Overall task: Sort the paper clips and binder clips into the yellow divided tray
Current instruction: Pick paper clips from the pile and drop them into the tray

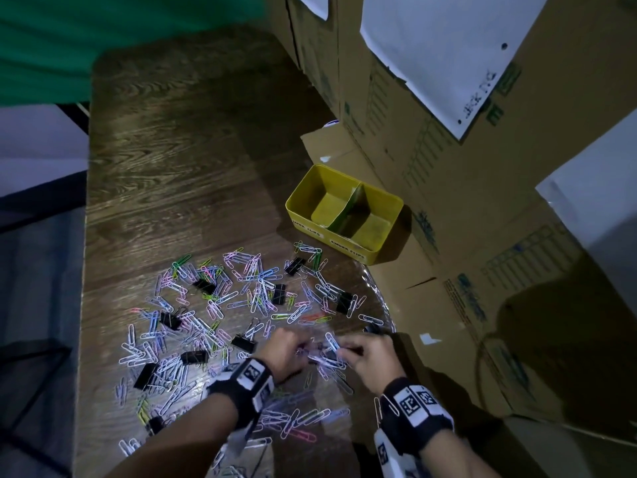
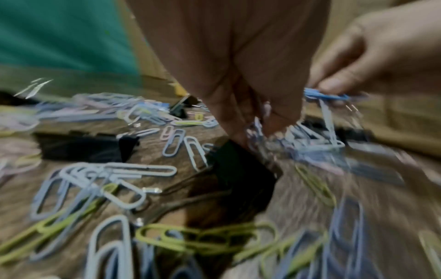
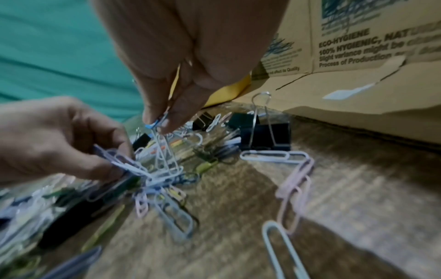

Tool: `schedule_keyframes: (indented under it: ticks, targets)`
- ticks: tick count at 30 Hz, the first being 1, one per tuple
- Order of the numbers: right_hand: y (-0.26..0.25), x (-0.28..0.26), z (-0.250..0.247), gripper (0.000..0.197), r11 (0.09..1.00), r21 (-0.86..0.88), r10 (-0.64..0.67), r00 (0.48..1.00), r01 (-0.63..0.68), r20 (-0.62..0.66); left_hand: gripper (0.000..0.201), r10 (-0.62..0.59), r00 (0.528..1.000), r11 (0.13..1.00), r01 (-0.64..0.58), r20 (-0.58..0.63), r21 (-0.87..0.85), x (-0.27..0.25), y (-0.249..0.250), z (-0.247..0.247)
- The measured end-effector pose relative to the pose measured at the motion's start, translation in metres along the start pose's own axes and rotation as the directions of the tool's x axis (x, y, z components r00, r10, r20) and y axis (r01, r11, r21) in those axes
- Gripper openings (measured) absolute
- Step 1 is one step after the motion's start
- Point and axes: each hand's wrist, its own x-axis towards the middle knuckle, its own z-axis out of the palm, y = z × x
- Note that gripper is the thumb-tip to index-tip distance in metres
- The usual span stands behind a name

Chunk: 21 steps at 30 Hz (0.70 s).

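Your left hand (image 1: 287,350) and right hand (image 1: 367,353) meet low in the head view, just right of centre, over the near edge of the scattered pile. Your left fingers (image 3: 102,143) curl around a tangled bunch of paper clips (image 3: 133,164), pale blue and white ones hooked together. Your right fingertips (image 3: 155,115) pinch a blue paper clip (image 3: 156,120), and a white clip hangs from it down into the same tangle, so both hands hold linked parts of one cluster.

The loose paper clips (image 1: 213,305), in pink, blue, white and green, spread across the lower middle of the wooden table (image 1: 172,150), mixed with black binder clips (image 1: 203,286). One binder clip (image 3: 264,136) stands with a wire handle up, right of centre in the right wrist view.

The yellow divided tray (image 1: 300,208) sits right of centre in the head view, beyond the pile and apart from your hands, against the cardboard boxes (image 1: 482,219). Its two compartments show no clips.
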Motion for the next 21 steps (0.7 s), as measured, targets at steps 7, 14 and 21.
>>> schedule_keyframes:
  ticks: [7,14,21]
  targets:
    - [-0.034,0.0,-0.03,0.021,0.92,0.381,-0.047,0.99,0.095,-0.132,0.016,-0.115,0.993,0.86,0.115,0.032,-0.498,-0.005,-0.01,-0.062]
    - [-0.086,0.001,-0.071,0.021,0.753,0.598,-0.098,0.946,0.273,-0.309,0.014,-0.049,0.964,0.826,-0.108,-0.261,-0.554,0.059,0.025,-0.173]
    - [-0.138,0.045,-0.108,0.022,0.664,0.619,-0.119,0.876,0.42,-0.467,0.017,-0.168,0.911,0.973,0.091,-0.377,-0.213,0.16,0.035,-0.198]
